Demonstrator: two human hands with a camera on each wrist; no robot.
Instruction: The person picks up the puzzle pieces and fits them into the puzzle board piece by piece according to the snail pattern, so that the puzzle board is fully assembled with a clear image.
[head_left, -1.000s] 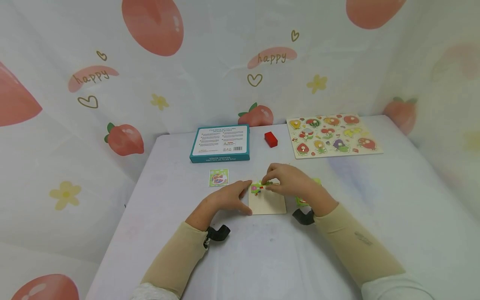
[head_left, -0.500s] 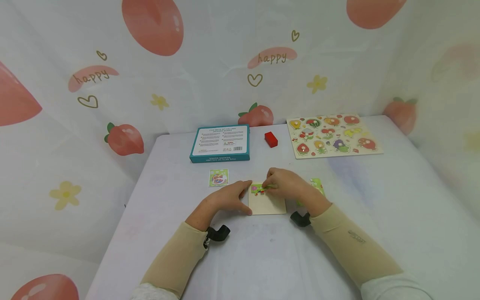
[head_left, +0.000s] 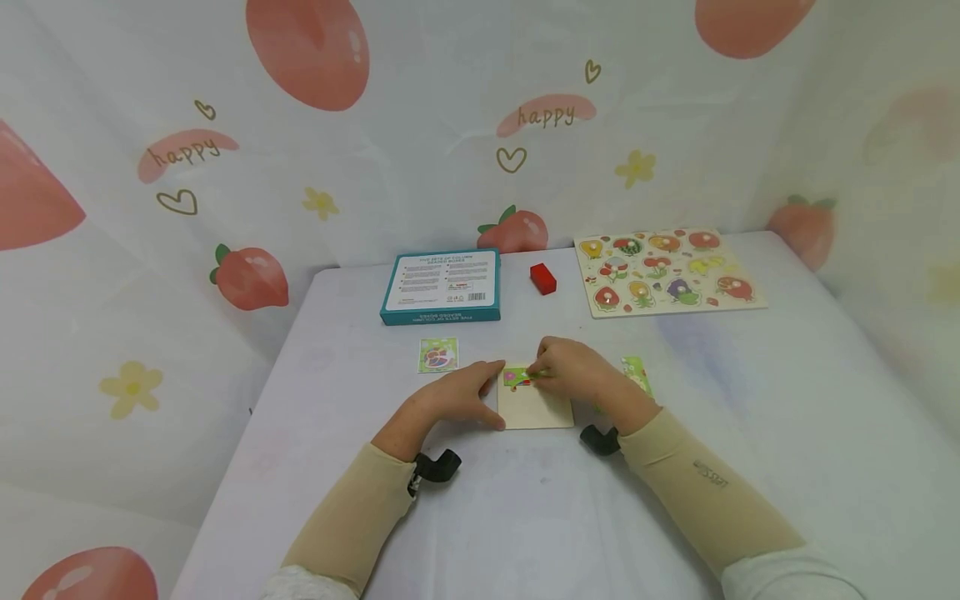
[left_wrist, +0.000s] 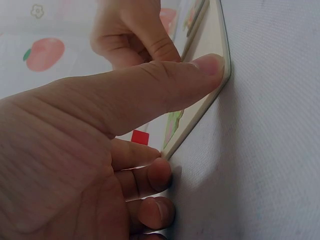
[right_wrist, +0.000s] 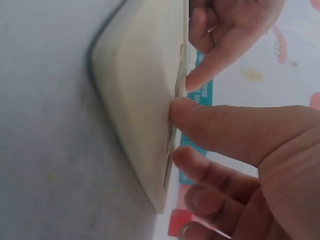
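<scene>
A small square wooden puzzle board (head_left: 534,410) lies on the table in the head view. A green printed puzzle piece (head_left: 513,377) sits in its far left corner. My left hand (head_left: 457,395) is at the board's left side. Its thumb (left_wrist: 165,82) rests on the near corner and its index finger (left_wrist: 135,154) touches the far corner. My right hand (head_left: 573,371) is over the board's far edge. Between thumb and index finger it pinches a thin puzzle piece (right_wrist: 171,132), low over the board beside the green one. That piece's printed face is mostly hidden by the fingers.
Beyond the left hand lies a square picture card (head_left: 438,355). Green puzzle pieces (head_left: 636,371) are partly hidden behind the right wrist. At the back are a teal box (head_left: 442,287), a red block (head_left: 543,279) and a fruit peg puzzle (head_left: 667,273).
My right hand has come slightly nearer and lower over the board, and its fingers have drawn closer together on the piece. The left hand stays at the board's left side.
</scene>
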